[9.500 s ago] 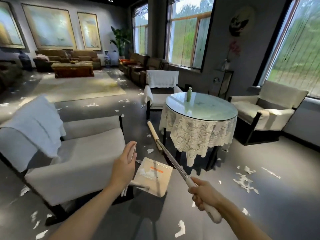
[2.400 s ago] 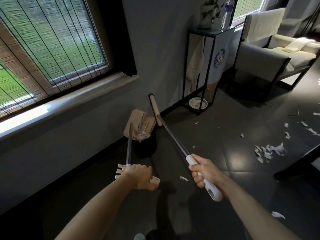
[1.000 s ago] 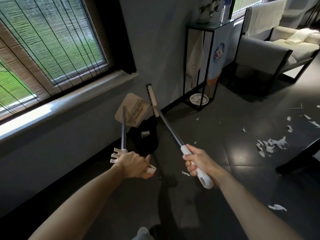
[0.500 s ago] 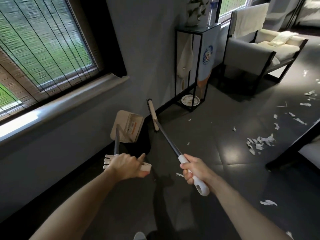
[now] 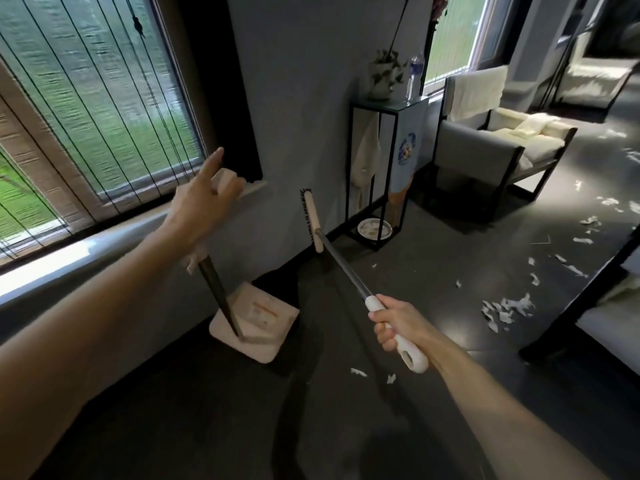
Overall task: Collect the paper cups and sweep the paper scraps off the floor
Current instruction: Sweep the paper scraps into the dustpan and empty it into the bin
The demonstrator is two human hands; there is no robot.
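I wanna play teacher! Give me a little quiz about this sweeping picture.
1. Pick one: the right hand grips a A) broom, B) mop, C) umbrella.
2. True or false: paper scraps lie on the floor, to the right of the broom.
3. Fill the gap: the left hand holds the ___ by its handle.
Key: 1 A. 2 True. 3 dustpan.

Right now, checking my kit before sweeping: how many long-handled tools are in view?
2. The dustpan stands by the wall, its handle held by the left hand; the broom is gripped in the right hand. None looks hidden.
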